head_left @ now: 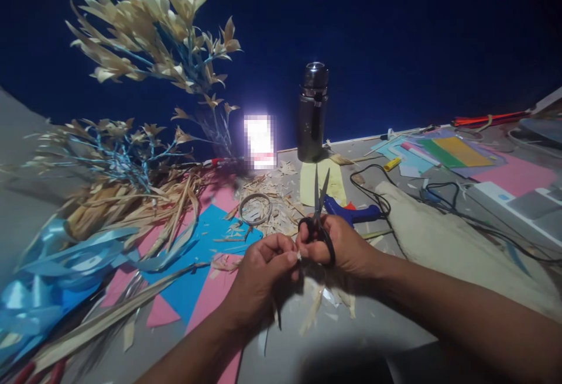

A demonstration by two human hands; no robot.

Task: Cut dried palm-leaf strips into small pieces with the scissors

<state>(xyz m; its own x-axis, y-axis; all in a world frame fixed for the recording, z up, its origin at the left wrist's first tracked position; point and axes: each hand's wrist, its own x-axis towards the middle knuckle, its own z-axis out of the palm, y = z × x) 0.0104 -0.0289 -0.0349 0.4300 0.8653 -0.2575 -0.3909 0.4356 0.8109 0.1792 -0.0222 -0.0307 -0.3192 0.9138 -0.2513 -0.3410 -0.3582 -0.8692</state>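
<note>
My right hand point(345, 246) is closed around the black handles of a pair of scissors point(317, 196); the blades point away from me, slightly apart. Close beside it, my left hand point(266, 267) is closed, thumb and fingers pinching a small pale piece of dried husk point(299, 255). The fingertips of both hands nearly meet there, and the fingers cover most of the piece. Pale husk scraps point(314, 308) lie on the table below. Just beyond the right hand is a blue glue gun point(353, 211).
Blue-stemmed dried-husk flowers point(144, 50) stand at left, with light blue ribbon point(83, 249) nearer. A tape ring point(255, 208) lies among shavings. At the back is a dark flask point(312, 117) beside a bright blurred light point(260, 141). Black cable point(487, 229) crosses cream cloth point(439, 243) at right.
</note>
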